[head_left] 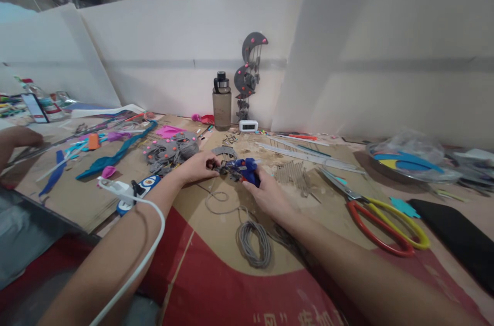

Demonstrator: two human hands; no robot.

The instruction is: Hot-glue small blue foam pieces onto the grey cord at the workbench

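My right hand (264, 189) is wrapped round a blue hot glue gun (250, 170), its nozzle pointing left toward my other hand. My left hand (198, 167) is closed in a pinch at a small dark grey piece (223, 168) by the nozzle; the fingers partly hide it. Just behind lies a grey curved piece (226, 151). A grey cord runs from near my hands down to a coil of cord (253, 245) on the cardboard (216, 233). Left of my left hand sits a pile of grey crescents with pink dots and yarn (170, 148).
Scissors with red and yellow handles (380, 223) lie at right, beside a black phone-like slab (455, 238). A bottle (222, 105) and white clock (248, 126) stand at the back. A white cable (154, 243) crosses my left forearm. Another person's hand (23, 138) is far left.
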